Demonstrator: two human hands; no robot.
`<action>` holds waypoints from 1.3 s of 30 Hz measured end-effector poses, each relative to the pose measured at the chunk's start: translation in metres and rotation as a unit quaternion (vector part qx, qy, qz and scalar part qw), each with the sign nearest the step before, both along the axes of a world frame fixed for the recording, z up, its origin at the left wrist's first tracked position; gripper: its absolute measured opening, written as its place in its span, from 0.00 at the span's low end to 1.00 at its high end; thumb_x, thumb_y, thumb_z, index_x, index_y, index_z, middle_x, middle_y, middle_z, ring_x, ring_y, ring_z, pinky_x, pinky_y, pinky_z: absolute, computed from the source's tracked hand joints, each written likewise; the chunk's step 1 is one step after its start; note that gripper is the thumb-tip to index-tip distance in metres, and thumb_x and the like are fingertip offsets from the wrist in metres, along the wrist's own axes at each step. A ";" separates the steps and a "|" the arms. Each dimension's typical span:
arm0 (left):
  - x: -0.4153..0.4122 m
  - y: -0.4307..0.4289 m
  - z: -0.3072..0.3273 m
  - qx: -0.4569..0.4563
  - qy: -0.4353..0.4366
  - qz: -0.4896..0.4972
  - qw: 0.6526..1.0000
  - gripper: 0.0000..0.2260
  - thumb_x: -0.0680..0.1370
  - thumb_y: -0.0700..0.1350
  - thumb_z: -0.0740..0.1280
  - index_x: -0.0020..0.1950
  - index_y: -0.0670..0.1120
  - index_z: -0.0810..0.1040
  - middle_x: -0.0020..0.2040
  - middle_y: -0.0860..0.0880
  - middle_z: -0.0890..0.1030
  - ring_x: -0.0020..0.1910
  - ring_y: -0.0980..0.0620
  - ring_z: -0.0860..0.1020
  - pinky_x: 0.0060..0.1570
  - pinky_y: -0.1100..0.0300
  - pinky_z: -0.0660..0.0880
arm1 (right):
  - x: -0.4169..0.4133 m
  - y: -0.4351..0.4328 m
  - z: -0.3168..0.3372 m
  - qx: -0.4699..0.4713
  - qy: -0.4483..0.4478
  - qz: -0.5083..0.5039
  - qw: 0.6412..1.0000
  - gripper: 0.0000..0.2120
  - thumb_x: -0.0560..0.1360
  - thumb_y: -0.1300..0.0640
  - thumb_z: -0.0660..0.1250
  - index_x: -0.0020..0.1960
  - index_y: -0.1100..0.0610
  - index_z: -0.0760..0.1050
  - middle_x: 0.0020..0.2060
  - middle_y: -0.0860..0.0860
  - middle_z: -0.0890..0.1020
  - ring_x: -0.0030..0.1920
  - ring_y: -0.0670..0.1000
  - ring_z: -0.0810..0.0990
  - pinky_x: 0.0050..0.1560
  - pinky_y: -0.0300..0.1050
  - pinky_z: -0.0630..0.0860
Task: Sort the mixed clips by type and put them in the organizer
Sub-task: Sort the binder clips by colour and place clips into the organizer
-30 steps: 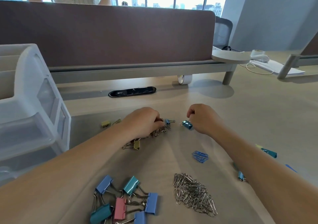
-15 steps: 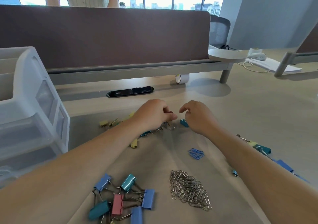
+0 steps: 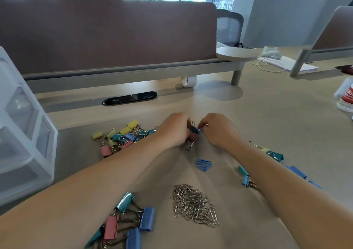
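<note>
Pale wood-look table [image 3: 267, 118] carries it all, and the white plastic organizer [image 3: 28, 139] stands on it at your 9 o'clock, well apart from the clips. Your left hand [image 3: 173, 132] and right hand [image 3: 217, 130] meet at 12 o'clock, almost touching.

Take them as the dial's centre. The large binder clips [image 3: 131, 220] are heaped at 7 o'clock and a pile of silver paper clips [image 3: 194, 204] lies at 6. Mixed small binder clips [image 3: 122, 136] sit at 9, a few loose clips [image 3: 275, 154] at 4, and some blue paper clips [image 3: 203, 164] close by at 5.

Smallest is the dark blue binder clip [image 3: 193, 129] between your hands. Your left fingers curl round its body, together with a pinkish clip [image 3: 193, 140] hanging under it. Your right thumb and forefinger pinch one wire handle.

These clips look light and stiff, with springy jaws and slick painted steel, and the wire loops probably snag each other. Hold the body firmly and draw the handle free rather than tug, or the tangle may spring apart and scatter.
</note>
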State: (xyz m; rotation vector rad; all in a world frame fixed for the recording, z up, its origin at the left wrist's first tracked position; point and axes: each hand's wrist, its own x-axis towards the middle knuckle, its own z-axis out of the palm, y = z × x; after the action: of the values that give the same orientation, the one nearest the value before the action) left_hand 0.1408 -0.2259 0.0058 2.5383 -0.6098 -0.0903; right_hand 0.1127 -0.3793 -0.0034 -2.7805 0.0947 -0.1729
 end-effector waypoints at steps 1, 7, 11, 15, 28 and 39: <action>0.001 -0.002 -0.002 -0.016 0.002 0.003 1.000 0.06 0.74 0.41 0.72 0.49 0.42 0.79 0.46 0.45 0.80 0.45 0.45 0.79 0.38 0.56 0.72 | -0.001 -0.003 -0.001 0.002 -0.003 -0.014 1.000 0.15 0.74 0.61 0.61 0.52 0.48 0.83 0.55 0.50 0.81 0.55 0.55 0.79 0.55 0.49 0.77; 0.004 0.000 0.001 -0.092 0.021 0.007 0.996 0.07 0.74 0.35 0.65 0.45 0.47 0.78 0.48 0.49 0.83 0.48 0.49 0.81 0.51 0.50 0.79 | -0.007 -0.007 -0.001 0.069 -0.066 -0.030 0.995 0.16 0.75 0.61 0.60 0.61 0.53 0.78 0.61 0.49 0.77 0.58 0.53 0.76 0.57 0.48 0.74; 0.003 0.012 0.008 -0.094 0.014 0.005 0.995 0.08 0.77 0.34 0.62 0.46 0.47 0.77 0.46 0.48 0.82 0.43 0.52 0.83 0.46 0.53 0.81 | -0.007 0.001 -0.001 0.067 -0.023 0.027 0.997 0.22 0.77 0.47 0.64 0.70 0.50 0.71 0.66 0.49 0.75 0.67 0.53 0.71 0.65 0.52 0.71; 0.003 0.035 0.016 -0.029 -0.055 -0.001 0.998 0.06 0.78 0.39 0.65 0.47 0.50 0.77 0.47 0.52 0.81 0.46 0.54 0.78 0.40 0.63 0.72 | -0.006 0.005 -0.004 0.005 0.016 0.051 0.999 0.25 0.75 0.46 0.69 0.70 0.49 0.70 0.63 0.49 0.77 0.64 0.53 0.71 0.62 0.51 0.73; -0.001 0.093 0.024 0.055 -0.054 0.032 0.997 0.07 0.79 0.42 0.67 0.55 0.48 0.80 0.55 0.51 0.80 0.51 0.53 0.77 0.51 0.60 0.73 | 0.000 0.052 0.009 -0.119 -0.039 0.065 0.990 0.18 0.76 0.60 0.62 0.65 0.52 0.75 0.62 0.52 0.75 0.63 0.55 0.70 0.63 0.50 0.70; 0.006 0.103 0.013 0.196 -0.007 -0.008 0.980 0.18 0.74 0.54 0.71 0.58 0.43 0.79 0.55 0.44 0.78 0.53 0.44 0.77 0.52 0.52 0.76 | 0.032 0.084 0.004 -0.152 0.009 0.125 0.980 0.10 0.78 0.59 0.63 0.56 0.58 0.80 0.54 0.55 0.76 0.57 0.57 0.75 0.54 0.51 0.76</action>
State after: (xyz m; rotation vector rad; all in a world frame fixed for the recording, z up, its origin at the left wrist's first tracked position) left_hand 0.1467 -0.1229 0.0184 2.9161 -0.6738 -0.2170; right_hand 0.1445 -0.2952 0.0006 -3.0630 -0.3024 -0.1052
